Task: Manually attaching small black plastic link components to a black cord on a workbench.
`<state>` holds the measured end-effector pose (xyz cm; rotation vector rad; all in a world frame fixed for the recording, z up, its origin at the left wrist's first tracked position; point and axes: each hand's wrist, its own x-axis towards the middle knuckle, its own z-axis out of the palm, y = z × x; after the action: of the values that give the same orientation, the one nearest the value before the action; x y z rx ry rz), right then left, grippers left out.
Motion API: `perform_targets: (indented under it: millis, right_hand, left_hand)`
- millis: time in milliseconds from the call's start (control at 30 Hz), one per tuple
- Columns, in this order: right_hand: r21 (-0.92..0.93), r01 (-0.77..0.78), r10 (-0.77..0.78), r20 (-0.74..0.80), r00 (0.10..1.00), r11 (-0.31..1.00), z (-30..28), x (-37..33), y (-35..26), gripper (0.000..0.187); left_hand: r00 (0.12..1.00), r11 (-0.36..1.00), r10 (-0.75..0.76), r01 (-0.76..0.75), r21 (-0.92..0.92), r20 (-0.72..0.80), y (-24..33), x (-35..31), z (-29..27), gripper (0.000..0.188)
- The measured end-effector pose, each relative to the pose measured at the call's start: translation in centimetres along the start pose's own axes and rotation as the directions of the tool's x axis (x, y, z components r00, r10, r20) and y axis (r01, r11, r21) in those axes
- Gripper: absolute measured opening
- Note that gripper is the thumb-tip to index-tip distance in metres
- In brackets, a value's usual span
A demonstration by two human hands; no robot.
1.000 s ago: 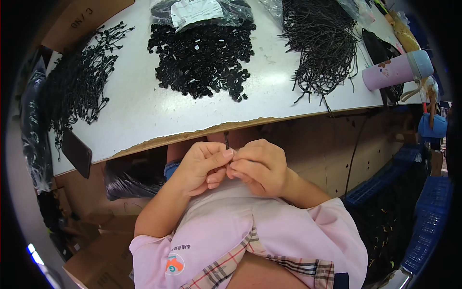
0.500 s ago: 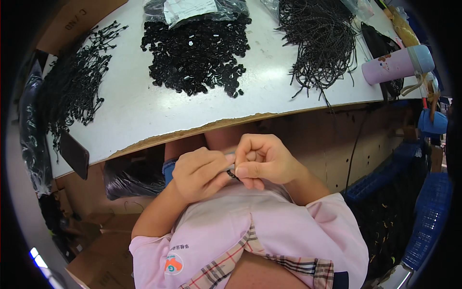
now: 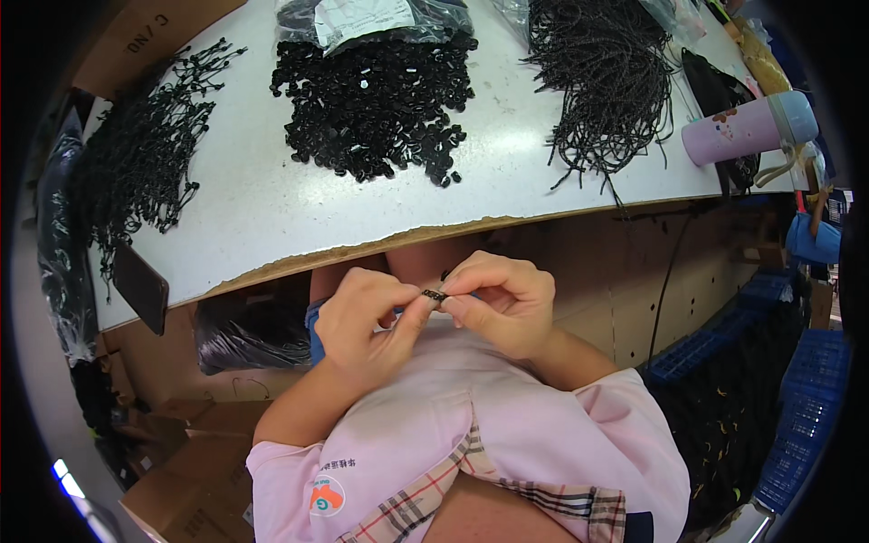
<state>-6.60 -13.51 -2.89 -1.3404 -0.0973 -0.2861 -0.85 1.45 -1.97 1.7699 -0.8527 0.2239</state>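
My left hand [image 3: 369,319] and my right hand [image 3: 507,306] meet in front of my body, below the table edge. Both pinch a short piece of black braided cord [image 3: 434,295] between thumbs and fingertips. A dark end sticks up by the right fingers; whether a small part sits on the cord is too fine to make out. On the table beyond lies a heap of small shiny black plastic pieces [image 3: 371,113]. Loose black cords [image 3: 602,100] are bunched to its right. Left of it, a pile of black cords with small ends [image 3: 145,158] hangs toward the table edge.
The white table [image 3: 244,204] has a chipped front edge. A dark phone [image 3: 141,288] lies at its left corner, and a lilac bottle [image 3: 731,132] at the right. A cardboard box [image 3: 136,41] stands back left. Blue crates [image 3: 801,421] are low on the right.
My left hand has turned, bringing its thumb and fingertips up to the cord. The right fingers have closed in on it, and the cord now shows between both hands.
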Motion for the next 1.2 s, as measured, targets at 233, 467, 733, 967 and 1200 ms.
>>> perform_targets:
  millis: [233,467,733,967,1200]
  right_hand:
    - [-0.309,0.280,-0.252,0.129,0.959,0.909,-0.2,0.4,0.1,0.019]
    - [-0.289,0.182,-0.195,-0.017,0.981,0.940,0.0,0.0,0.5,0.017]
    - [0.195,-0.096,0.091,0.036,0.995,0.976,-0.1,-0.1,-0.3,0.017]
    - [0.364,-0.240,0.201,0.142,0.969,0.900,-2.0,1.0,-0.1,0.020]
    - [-0.587,0.161,-0.101,0.134,0.986,0.794,-3.4,2.7,-2.1,0.018]
  left_hand:
    - [1.000,0.997,0.008,-0.010,0.079,0.023,0.7,0.5,1.0,0.013]
    - [0.840,0.732,-0.513,0.536,-0.420,0.178,0.6,0.4,0.1,0.006]
    - [0.910,0.788,-0.266,0.395,-0.472,0.317,1.4,1.6,0.2,0.010]
    - [0.822,0.536,-0.394,0.569,-0.623,0.411,1.7,0.8,-0.2,0.009]
    - [0.861,0.827,-0.185,0.397,0.398,-0.474,-4.8,4.9,-7.6,0.019]
